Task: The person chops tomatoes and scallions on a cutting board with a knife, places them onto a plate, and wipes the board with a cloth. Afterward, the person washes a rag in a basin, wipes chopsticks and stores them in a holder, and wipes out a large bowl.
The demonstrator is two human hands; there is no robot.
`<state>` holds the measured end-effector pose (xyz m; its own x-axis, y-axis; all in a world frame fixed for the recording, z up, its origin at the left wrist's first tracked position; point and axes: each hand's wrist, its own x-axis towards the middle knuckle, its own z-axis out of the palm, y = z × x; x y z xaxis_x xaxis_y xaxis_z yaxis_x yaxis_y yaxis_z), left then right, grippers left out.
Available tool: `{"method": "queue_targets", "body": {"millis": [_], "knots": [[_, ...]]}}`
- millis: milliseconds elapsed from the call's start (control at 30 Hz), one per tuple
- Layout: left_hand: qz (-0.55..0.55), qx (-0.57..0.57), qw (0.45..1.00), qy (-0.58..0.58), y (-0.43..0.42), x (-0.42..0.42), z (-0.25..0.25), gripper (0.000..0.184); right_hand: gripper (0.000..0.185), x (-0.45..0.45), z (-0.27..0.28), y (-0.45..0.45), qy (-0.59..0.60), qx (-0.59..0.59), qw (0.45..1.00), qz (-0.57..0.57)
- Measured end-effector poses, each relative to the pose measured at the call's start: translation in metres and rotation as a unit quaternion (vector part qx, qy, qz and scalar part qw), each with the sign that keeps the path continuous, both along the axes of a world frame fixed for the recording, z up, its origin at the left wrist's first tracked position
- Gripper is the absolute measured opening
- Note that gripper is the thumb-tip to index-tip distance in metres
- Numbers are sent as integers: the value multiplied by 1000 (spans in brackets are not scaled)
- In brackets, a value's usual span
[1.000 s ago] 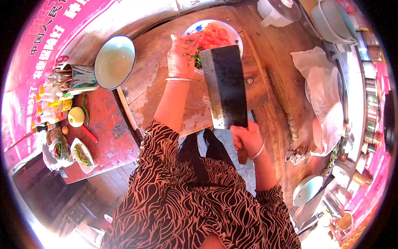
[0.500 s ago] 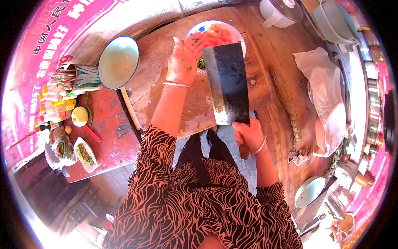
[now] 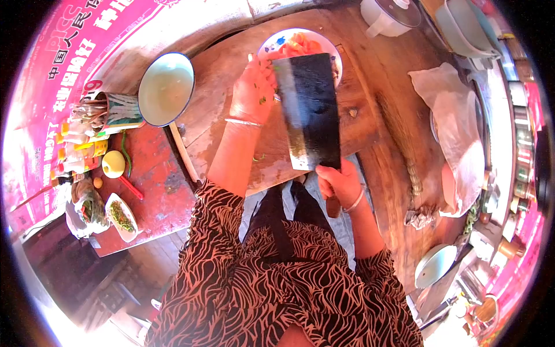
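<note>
My right hand [image 3: 341, 184] is wrapped round the handle of a wide, dark cleaver [image 3: 312, 110], its blade raised above the wooden board [image 3: 219, 75]. At the blade's left edge is my left hand [image 3: 250, 92], thumb out and fingers extended, their tips partly hidden near the blade. Small green bits cling to that palm. Behind the cleaver stands a white plate [image 3: 337, 55] with cut red tomato [image 3: 300, 44]; the blade hides much of it. A few green scraps [image 3: 259, 157] lie on the board.
Left of the board are an enamel basin [image 3: 166, 89], a can of chopsticks [image 3: 115, 110], bottles, a pale round vegetable [image 3: 113, 164] and a dish of chopped greens [image 3: 121, 217] on a red table [image 3: 156, 202]. To the right lie a cloth [image 3: 454, 127] and a bowl [image 3: 435, 266].
The cleaver and my right hand have shifted slightly left and up. The blade now covers more of the plate and meets my left hand's fingers, which were more spread before.
</note>
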<state>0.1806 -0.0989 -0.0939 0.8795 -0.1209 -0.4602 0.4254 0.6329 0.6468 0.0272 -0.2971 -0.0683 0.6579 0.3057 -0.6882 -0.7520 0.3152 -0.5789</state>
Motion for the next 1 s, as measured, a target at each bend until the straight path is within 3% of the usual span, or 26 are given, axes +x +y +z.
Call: {"method": "queue_targets", "body": {"millis": [100, 200, 267, 400, 500, 533, 633, 867, 1000], "knots": [[-9, -24, 1000, -1, -6, -2, 6, 53, 14, 5, -4, 8, 8, 29, 999, 31], [-16, 2, 999, 49, -2, -7, 17, 53, 16, 2, -14, 4, 41, -22, 999, -22], [-16, 5, 1000, 13, 2, -8, 17, 54, 16, 2, -9, 0, 55, -49, 996, -46], [-9, 38, 999, -37, 3, -4, 3, 59, 20, -7, 2, 3, 2, -35, 999, 38], [-21, -7, 1000, 21, 2, -5, 16, 60, 11, -15, -10, 6, -9, 19, 999, 40], [-59, 78, 986, -132, 4, -3, 10, 63, 10, -18, -19, 5, 1, 0, 1000, 20], [-12, -2, 1000, 1, 5, -7, 26, 65, 10, -16, -14, 5, 13, -34, 999, -26], [-51, 30, 997, -54, 11, -9, 23, 69, 18, -23, -2, 8, -2, 0, 998, 57], [-28, -55, 998, -29, 17, -13, 32, 69, 18, -27, -2, 4, 18, -60, 998, -20]]}}
